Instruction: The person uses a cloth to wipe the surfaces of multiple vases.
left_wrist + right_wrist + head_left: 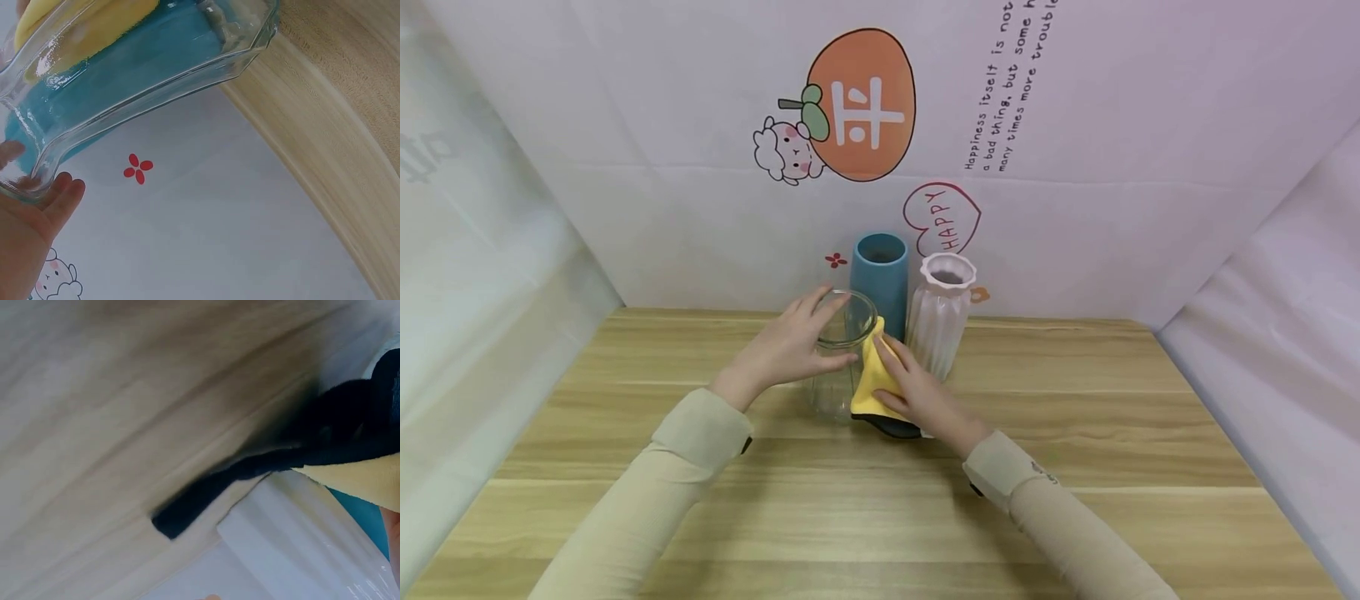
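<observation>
A clear glass vase (832, 392) stands on the table, slightly left of centre. My left hand (781, 345) holds it around the neck near the round rim; in the left wrist view, fingertips show on both sides of the glass vase (181, 87). On the vase's right side my right hand (931, 402) grips a yellow cloth (872, 379) with a black edge and holds it against the glass. The black side of the cloth hangs down in the right wrist view, where only a sliver of the right hand (393, 540) appears.
Behind the glass stands a blue vase (882, 283). A white fluted vase (942, 317) is just right of it, close to the right hand. A printed white cloth backdrop (700, 208) rises behind the wood-grain table (1075, 467) and along both sides.
</observation>
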`<control>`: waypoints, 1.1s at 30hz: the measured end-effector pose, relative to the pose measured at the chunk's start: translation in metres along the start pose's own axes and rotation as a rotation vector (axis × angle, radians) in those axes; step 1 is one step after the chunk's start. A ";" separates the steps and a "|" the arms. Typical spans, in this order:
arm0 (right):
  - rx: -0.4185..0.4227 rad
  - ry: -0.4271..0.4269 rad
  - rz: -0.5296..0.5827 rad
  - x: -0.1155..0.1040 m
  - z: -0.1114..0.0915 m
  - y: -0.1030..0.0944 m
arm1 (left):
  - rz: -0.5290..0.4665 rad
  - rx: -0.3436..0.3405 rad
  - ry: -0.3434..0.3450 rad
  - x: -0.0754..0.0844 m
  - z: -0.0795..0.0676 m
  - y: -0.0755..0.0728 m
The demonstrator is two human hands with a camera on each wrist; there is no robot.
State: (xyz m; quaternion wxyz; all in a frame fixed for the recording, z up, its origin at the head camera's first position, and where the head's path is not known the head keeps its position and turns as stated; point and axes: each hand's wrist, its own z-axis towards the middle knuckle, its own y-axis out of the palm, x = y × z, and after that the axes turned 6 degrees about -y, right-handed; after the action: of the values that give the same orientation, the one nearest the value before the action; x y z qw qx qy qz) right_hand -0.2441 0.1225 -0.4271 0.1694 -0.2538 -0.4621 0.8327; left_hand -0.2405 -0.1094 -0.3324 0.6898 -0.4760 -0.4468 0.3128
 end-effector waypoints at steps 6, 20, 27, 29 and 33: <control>-0.052 0.025 -0.015 0.006 -0.009 0.001 | 0.004 -0.013 -0.013 0.001 0.000 -0.002; -0.065 0.028 -0.016 0.007 -0.013 -0.001 | -0.018 0.033 -0.086 -0.002 -0.001 -0.009; 0.030 -0.029 -0.001 0.003 -0.005 -0.006 | -0.004 0.054 -0.053 -0.003 -0.004 -0.011; 0.066 -0.039 0.018 0.001 -0.001 -0.008 | -0.023 0.044 -0.053 -0.004 -0.004 -0.011; 0.154 -0.039 0.051 -0.004 0.007 -0.014 | -0.071 0.002 -0.063 -0.005 -0.005 -0.009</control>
State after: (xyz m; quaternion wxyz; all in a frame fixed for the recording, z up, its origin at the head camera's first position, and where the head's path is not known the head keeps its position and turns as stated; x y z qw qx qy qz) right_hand -0.2439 0.1229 -0.4109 0.1582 -0.2352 -0.3935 0.8745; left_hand -0.2381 -0.1185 -0.3258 0.6865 -0.4493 -0.4844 0.3035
